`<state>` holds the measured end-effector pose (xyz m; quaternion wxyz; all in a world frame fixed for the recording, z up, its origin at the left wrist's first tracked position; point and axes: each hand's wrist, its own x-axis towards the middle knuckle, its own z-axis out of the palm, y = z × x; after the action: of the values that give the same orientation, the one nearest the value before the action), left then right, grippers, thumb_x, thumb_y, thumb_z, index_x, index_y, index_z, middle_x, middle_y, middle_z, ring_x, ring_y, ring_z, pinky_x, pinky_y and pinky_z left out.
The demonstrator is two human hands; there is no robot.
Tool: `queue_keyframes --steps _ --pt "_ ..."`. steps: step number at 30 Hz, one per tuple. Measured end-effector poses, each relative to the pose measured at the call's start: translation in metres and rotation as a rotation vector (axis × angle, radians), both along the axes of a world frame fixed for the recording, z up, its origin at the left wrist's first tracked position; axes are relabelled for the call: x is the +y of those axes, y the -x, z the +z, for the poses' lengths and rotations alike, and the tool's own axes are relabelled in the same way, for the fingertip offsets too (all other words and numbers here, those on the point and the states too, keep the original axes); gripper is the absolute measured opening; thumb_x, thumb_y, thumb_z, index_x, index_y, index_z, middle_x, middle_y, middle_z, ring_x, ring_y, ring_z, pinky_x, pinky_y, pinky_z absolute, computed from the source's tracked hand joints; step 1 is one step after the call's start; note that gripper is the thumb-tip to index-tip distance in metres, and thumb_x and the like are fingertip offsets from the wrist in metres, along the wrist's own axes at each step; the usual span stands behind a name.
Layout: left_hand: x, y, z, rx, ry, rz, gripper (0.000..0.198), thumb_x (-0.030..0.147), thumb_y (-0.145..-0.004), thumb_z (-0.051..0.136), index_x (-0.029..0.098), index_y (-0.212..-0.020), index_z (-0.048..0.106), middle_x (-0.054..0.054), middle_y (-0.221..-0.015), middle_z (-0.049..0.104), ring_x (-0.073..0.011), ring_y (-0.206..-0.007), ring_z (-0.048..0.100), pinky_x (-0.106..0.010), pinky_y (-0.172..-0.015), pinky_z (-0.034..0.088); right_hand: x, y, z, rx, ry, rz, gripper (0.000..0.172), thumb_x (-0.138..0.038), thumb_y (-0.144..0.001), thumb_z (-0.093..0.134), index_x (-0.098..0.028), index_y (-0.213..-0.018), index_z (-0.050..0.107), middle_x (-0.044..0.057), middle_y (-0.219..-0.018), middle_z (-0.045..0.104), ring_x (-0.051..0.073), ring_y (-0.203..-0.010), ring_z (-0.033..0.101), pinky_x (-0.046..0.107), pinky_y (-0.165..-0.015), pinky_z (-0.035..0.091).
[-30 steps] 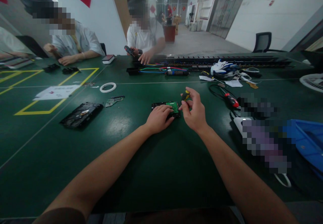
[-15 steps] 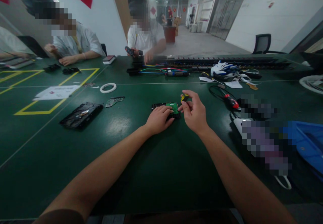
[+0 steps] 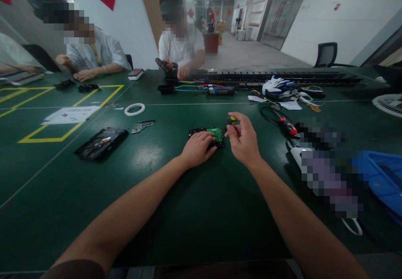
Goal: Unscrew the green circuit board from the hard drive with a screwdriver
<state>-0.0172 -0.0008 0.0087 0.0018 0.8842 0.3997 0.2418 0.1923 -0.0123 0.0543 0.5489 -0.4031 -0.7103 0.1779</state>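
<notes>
A black hard drive point(image 3: 196, 132) with a green circuit board point(image 3: 217, 134) on top lies on the green table point(image 3: 188, 195). My left hand point(image 3: 197, 147) rests flat on the drive's near side, fingers spread over it. Just right of the board, my right hand point(image 3: 243, 140) is closed around a small screwdriver with a yellow and black handle point(image 3: 231, 120), held upright with its tip down at the board's right edge.
A second opened drive point(image 3: 101, 142), a loose circuit board point(image 3: 143, 125) and a white tape ring point(image 3: 134, 109) lie to the left. A red-handled screwdriver point(image 3: 287, 125), cables and gloves point(image 3: 278, 84) sit to the right, with a blue tray point(image 3: 381, 180). Two people work across the table.
My right hand has turned slightly on the screwdriver, its fingers shifting around the handle. The left hand and drive stay put. The person opposite has drawn a hand back a little.
</notes>
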Motion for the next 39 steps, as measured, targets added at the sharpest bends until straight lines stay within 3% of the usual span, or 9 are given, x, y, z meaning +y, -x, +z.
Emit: queue_keyframes --steps 4,7,11,14,19,26,39 --pt "0.0 0.0 0.0 -0.007 0.005 -0.004 0.027 0.037 -0.098 0.063 0.021 -0.12 0.065 -0.01 -0.136 0.066 -0.0295 -0.127 0.062 -0.052 -0.11 0.049 0.0 0.001 0.0 0.027 0.04 0.071 0.041 -0.031 -0.107 0.047 -0.038 -0.147 0.05 0.006 -0.134 0.058 0.013 -0.071 0.068 0.034 -0.063 0.065" --pt "0.0 0.0 0.0 -0.005 0.002 -0.009 0.026 0.037 -0.099 0.062 0.021 -0.12 0.064 -0.009 -0.136 0.066 -0.0294 -0.126 0.062 -0.051 -0.11 0.05 0.001 0.003 -0.002 0.053 0.039 0.089 0.042 -0.034 -0.107 0.05 -0.038 -0.149 0.048 0.006 -0.132 0.06 0.014 -0.077 0.07 0.036 -0.07 0.066" --pt "0.001 0.0 0.0 -0.004 0.002 -0.009 0.026 0.038 -0.099 0.062 0.021 -0.118 0.065 -0.01 -0.136 0.066 -0.0301 -0.127 0.062 -0.052 -0.11 0.049 0.001 0.003 -0.004 -0.003 0.034 0.055 0.032 -0.04 -0.1 0.065 -0.03 -0.13 0.06 0.006 -0.119 0.066 0.019 -0.089 0.071 0.039 -0.078 0.065" --pt "0.001 0.0 -0.001 0.005 -0.001 -0.003 0.026 0.038 -0.099 0.062 0.021 -0.118 0.064 -0.01 -0.136 0.066 -0.0307 -0.127 0.062 -0.052 -0.109 0.05 0.002 0.0 -0.003 -0.014 0.042 0.028 0.023 -0.042 -0.101 0.063 -0.028 -0.12 0.063 0.005 -0.111 0.069 0.018 -0.085 0.072 0.036 -0.074 0.064" --pt "0.001 0.001 -0.001 0.01 0.0 -0.002 0.027 0.038 -0.099 0.062 0.02 -0.119 0.063 -0.01 -0.136 0.066 -0.0299 -0.127 0.061 -0.051 -0.109 0.05 0.003 -0.005 -0.002 0.09 0.044 -0.011 0.029 -0.04 -0.1 0.065 -0.029 -0.125 0.058 0.004 -0.115 0.069 0.015 -0.075 0.072 0.032 -0.066 0.062" --pt "0.0 0.001 0.0 0.013 0.005 0.005 0.028 0.037 -0.099 0.062 0.021 -0.121 0.064 -0.01 -0.137 0.065 -0.0299 -0.128 0.061 -0.052 -0.111 0.049 -0.002 -0.009 -0.003 0.11 0.001 -0.097 0.031 -0.04 -0.101 0.064 -0.029 -0.128 0.055 0.003 -0.105 0.07 0.013 -0.065 0.067 0.03 -0.062 0.06" --pt "-0.001 0.001 -0.001 0.012 0.001 0.004 0.027 0.037 -0.099 0.062 0.02 -0.121 0.064 -0.011 -0.136 0.066 -0.0302 -0.127 0.061 -0.051 -0.11 0.049 -0.001 -0.01 -0.005 0.038 -0.022 -0.147 0.031 -0.04 -0.1 0.064 -0.028 -0.128 0.058 0.004 -0.104 0.07 0.016 -0.074 0.067 0.03 -0.062 0.057"
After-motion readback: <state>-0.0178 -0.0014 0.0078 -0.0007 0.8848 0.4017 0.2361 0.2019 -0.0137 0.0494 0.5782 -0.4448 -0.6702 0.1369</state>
